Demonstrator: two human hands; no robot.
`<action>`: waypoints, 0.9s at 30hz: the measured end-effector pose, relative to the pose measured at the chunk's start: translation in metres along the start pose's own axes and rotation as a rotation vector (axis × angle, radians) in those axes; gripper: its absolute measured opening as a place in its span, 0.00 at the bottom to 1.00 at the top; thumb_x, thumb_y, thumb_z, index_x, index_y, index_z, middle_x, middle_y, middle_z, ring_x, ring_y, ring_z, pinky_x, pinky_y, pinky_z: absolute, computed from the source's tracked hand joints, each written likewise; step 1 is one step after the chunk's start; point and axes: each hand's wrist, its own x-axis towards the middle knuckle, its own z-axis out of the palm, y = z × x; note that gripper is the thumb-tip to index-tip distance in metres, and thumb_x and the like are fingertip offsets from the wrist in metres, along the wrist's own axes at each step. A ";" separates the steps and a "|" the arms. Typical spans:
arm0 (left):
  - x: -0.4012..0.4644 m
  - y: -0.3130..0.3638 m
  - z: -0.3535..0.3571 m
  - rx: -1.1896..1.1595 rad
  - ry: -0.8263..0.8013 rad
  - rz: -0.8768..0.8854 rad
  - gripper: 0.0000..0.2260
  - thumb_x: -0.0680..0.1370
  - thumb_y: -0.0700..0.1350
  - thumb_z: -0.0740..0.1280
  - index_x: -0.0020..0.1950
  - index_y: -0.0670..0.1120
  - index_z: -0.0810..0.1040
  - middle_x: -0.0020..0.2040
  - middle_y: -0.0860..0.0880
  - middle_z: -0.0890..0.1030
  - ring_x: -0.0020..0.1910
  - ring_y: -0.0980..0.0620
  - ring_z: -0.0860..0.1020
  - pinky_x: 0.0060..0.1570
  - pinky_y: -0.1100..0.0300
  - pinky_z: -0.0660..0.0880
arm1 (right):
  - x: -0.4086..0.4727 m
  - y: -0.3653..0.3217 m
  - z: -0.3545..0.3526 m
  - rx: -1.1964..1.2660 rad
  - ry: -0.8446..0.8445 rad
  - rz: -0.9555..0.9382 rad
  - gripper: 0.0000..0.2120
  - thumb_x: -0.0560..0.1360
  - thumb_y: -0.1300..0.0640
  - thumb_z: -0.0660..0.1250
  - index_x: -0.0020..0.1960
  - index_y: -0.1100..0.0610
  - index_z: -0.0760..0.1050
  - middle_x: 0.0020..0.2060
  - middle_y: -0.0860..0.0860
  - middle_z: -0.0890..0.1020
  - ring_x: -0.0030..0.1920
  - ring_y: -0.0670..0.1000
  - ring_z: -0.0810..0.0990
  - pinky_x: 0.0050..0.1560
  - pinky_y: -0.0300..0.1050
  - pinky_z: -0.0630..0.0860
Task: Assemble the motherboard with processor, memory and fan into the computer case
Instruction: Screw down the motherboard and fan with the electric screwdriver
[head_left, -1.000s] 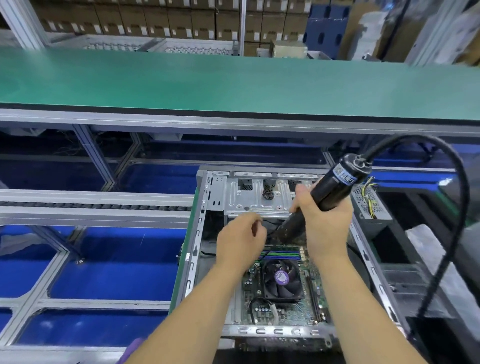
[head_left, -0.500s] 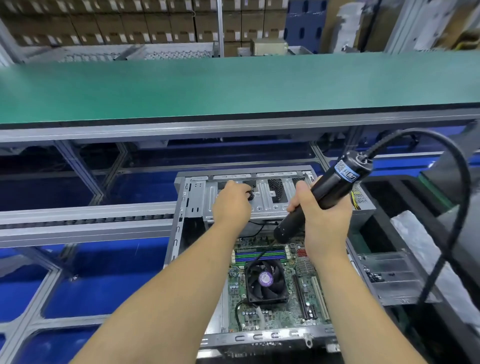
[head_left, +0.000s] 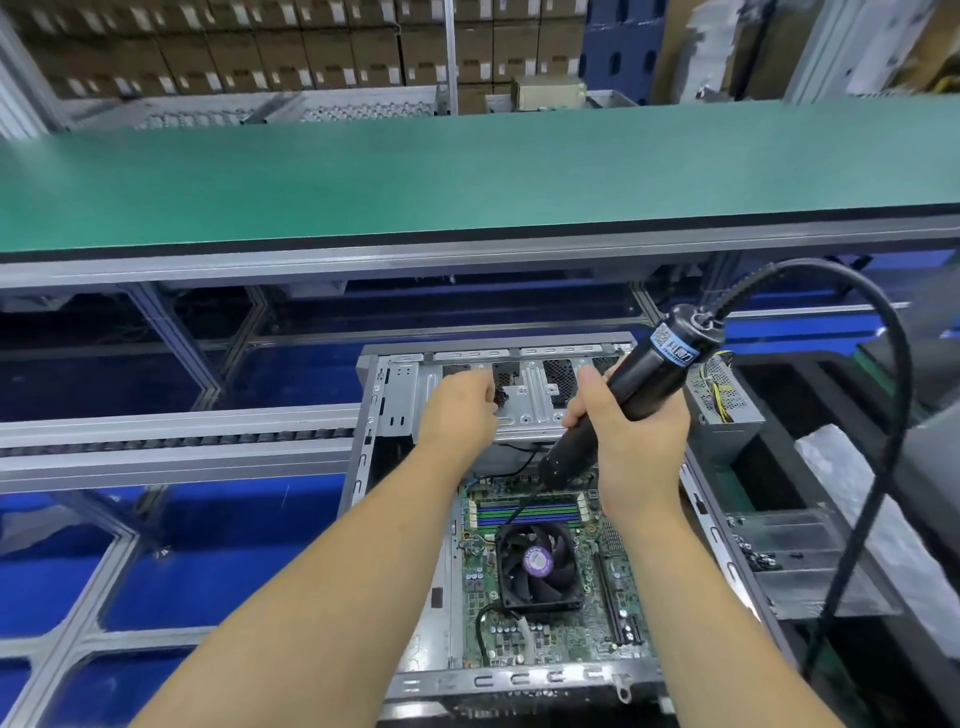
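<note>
Sitting in the open grey steel computer case, just below my hands, is the green motherboard with black fan and memory fitted. Right hand grips the black electric screwdriver; left hand has its fingers curled at the drive cage beyond, grip hidden. Screws probably remain.

**Case on the line, board inside**

The computer case lay open at the near centre, below and in front of the long conveyor belt. The motherboard sat in its near half, with the fan on it and the memory slots just beyond. The left hand was at the drive bracket at the far end. To its right, the right hand gripped the electric screwdriver, tilted over the board's far edge. Stacked boxes stood far behind the belt.
</note>
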 end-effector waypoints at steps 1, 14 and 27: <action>-0.001 -0.001 0.000 -0.009 -0.002 -0.007 0.09 0.78 0.37 0.66 0.40 0.47 0.71 0.41 0.49 0.76 0.42 0.46 0.74 0.37 0.56 0.68 | 0.000 -0.001 0.000 -0.002 -0.002 -0.003 0.10 0.68 0.42 0.76 0.37 0.44 0.78 0.30 0.52 0.81 0.33 0.56 0.80 0.43 0.56 0.80; 0.006 0.014 -0.008 0.116 -0.002 0.054 0.09 0.78 0.34 0.64 0.47 0.41 0.83 0.49 0.44 0.82 0.47 0.42 0.79 0.48 0.47 0.80 | 0.000 -0.006 -0.003 0.024 0.005 -0.001 0.09 0.68 0.44 0.75 0.35 0.44 0.77 0.29 0.51 0.80 0.32 0.56 0.79 0.41 0.56 0.80; -0.066 0.033 0.026 -0.521 0.112 0.058 0.05 0.77 0.42 0.69 0.48 0.49 0.85 0.41 0.58 0.82 0.40 0.65 0.78 0.41 0.77 0.70 | 0.010 -0.010 -0.017 0.096 0.070 -0.050 0.09 0.70 0.46 0.76 0.37 0.46 0.77 0.28 0.51 0.79 0.30 0.56 0.77 0.39 0.54 0.77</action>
